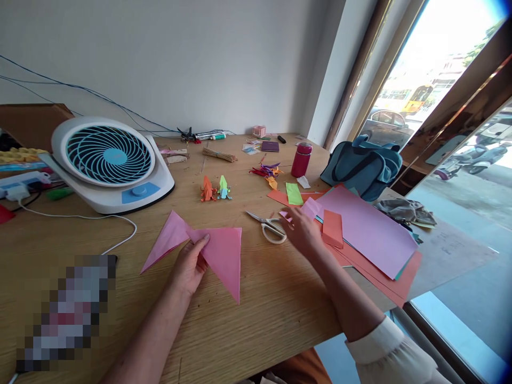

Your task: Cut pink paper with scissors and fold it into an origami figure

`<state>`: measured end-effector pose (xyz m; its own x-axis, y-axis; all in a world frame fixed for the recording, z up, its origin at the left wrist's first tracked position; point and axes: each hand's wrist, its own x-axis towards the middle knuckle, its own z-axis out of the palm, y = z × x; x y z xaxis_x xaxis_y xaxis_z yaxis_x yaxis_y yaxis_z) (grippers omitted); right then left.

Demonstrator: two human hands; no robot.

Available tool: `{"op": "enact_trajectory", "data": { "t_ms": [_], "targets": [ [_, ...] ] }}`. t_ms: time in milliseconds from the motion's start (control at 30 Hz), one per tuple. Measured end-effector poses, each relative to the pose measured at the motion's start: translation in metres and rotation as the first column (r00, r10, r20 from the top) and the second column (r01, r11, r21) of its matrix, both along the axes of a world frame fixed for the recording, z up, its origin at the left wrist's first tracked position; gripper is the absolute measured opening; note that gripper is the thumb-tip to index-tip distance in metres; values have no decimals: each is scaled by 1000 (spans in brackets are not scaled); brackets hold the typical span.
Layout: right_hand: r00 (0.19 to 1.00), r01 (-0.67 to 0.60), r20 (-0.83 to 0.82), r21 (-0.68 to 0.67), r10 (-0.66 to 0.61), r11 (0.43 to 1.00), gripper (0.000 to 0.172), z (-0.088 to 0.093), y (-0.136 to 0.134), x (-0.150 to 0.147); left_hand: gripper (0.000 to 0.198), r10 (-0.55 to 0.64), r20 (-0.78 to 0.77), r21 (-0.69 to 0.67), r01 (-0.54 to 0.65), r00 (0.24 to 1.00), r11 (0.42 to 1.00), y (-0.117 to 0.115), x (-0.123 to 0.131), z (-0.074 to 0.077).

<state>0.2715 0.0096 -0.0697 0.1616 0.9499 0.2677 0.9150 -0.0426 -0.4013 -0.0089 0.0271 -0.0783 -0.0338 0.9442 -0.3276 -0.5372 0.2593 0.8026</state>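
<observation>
My left hand (194,266) pinches a pink folded sheet of paper (222,250) between thumb and fingers, just above the table. The sheet has two pointed flaps, one to each side of the hand. Over the right part of the table, my right hand (303,230) has its fingers bent and apart, close to a pink paper piece (311,208). A bit of pink paper shows by its fingertips; whether they touch it I cannot tell. Scissors with white handles (273,233) lie just left of this hand, blades slightly apart.
Coloured sheets (366,229) and a folded orange piece (333,228) lie at the right. Orange and green-blue origami figures (207,190) stand mid-table. Behind are a red bottle (301,160) and a blue bag (362,168). A fan (114,165) stands at the left.
</observation>
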Motion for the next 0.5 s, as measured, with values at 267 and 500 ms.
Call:
{"op": "enact_trajectory", "data": {
  "t_ms": [267, 500],
  "targets": [
    [811, 584, 149, -284, -566, 761, 68, -4, -17, 89, 17, -23, 21, -26, 24, 1000, 999, 3, -2, -4],
    [762, 638, 152, -347, -630, 688, 75, -3, -27, 100, 21, -1, 47, -63, 4, 999, 998, 4, -4, 0]
  ]
}}
